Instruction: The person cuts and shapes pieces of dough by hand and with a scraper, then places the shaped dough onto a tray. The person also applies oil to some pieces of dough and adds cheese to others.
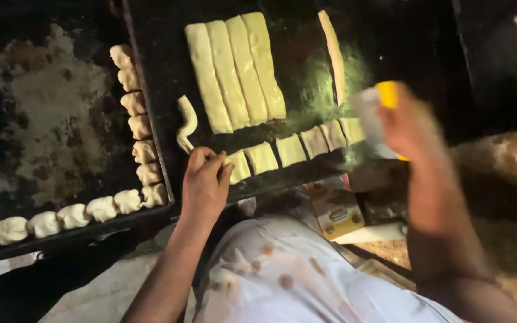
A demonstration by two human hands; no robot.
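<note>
My left hand (206, 179) pinches the end of a thin curled strip of dough (185, 124) at the near edge of a dark worktop (306, 90). Several long pale dough strips (234, 70) lie side by side on it, with a single strip (332, 54) further right. A row of cut dough squares (291, 149) runs along the near edge. My right hand (405, 122) is blurred and grips a dough scraper with a yellow handle (373, 110) just above the right end of that row.
A dark baking tray (49, 113) at the left carries shaped dough pieces (139, 125) along its right and near edges. A small yellow and white box (337, 212) lies below the worktop edge. My white, stained garment (288, 275) fills the bottom centre.
</note>
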